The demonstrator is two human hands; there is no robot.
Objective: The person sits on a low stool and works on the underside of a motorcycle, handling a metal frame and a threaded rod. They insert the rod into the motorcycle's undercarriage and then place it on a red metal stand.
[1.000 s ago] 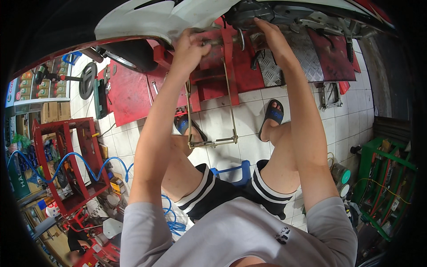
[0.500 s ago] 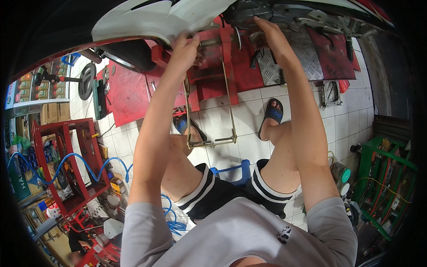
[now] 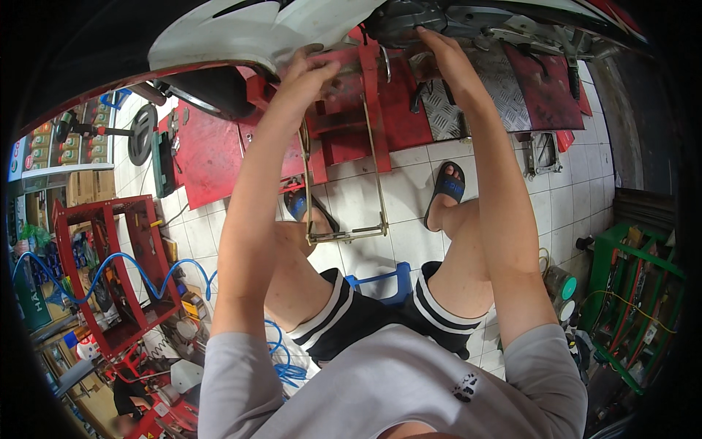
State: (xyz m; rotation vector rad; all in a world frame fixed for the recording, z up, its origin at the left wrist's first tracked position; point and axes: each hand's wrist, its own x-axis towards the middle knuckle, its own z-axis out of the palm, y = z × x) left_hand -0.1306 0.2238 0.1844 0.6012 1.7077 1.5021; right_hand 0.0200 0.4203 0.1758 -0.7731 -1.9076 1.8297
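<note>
My left hand [image 3: 311, 73] is raised beneath the white body panel [image 3: 248, 33] of a motorbike, its fingers apart and slightly blurred at a partly hidden threaded shaft on the red stand [image 3: 371, 102]. My right hand [image 3: 446, 58] reaches to the dark engine casing [image 3: 402, 22], fingertips stretched against it and thumb lower, partly in shadow. A thin metal frame [image 3: 351, 234] hangs from the stand between my legs. A red platform [image 3: 208, 168] with a tread-plate section [image 3: 497, 95] lies behind the stand.
A red cart [image 3: 110, 216] with a coiled blue hose [image 3: 285, 373] stands at left, near shelves [image 3: 77, 150] of containers. A green rack [image 3: 636, 307] is at right, a blue stool [image 3: 398, 285] under me. Another person [image 3: 128, 395] is partly visible at lower left.
My left hand has shifted slightly left and its fingers have changed position around the shaft, spreading more now. My right hand stays almost still at the engine casing.
</note>
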